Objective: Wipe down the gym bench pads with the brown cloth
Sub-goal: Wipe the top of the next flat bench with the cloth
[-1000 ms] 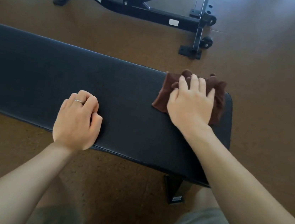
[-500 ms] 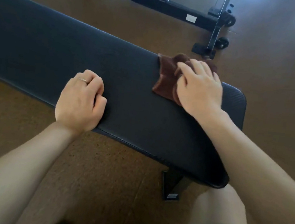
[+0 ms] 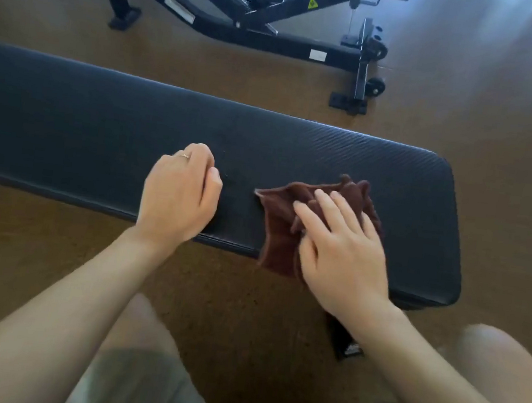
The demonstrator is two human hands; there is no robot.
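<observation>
The brown cloth (image 3: 280, 223) is seen crumpled on the near right part of the gym bench pad (image 3: 100, 120), with its lower edge hanging over the pad's near side. It is pressed down by the right hand (image 3: 342, 254), whose fingers are laid out straight across the folds; the cloth is held by pressure only, not clenched. The thumb side is partly hidden under the cloth's fold, so a light pinch there cannot be ruled out.

The left hand (image 3: 179, 197) is rested on the pad's near edge, just left of the cloth, with fingers curled under and nothing grasped. A ring (image 3: 183, 155) is noted on it.

Risks, judged from this position:
- The cloth is bunched, so only a small patch is likely in contact with the pad; strips may be missed if it is not flattened.
- With an overhanging edge and a flat, unclenched grip, the cloth could be slid off the near side and dropped to the floor (image 3: 503, 113) on a stroke toward the body.
- The long stretch of pad to the left appears yet to be covered; the left hand lies in the path of a leftward stroke and would need to be lifted.
- A second bench frame (image 3: 277, 40) stands well apart beyond the pad; its pads are not visible, so that part of the task cannot be assessed.
</observation>
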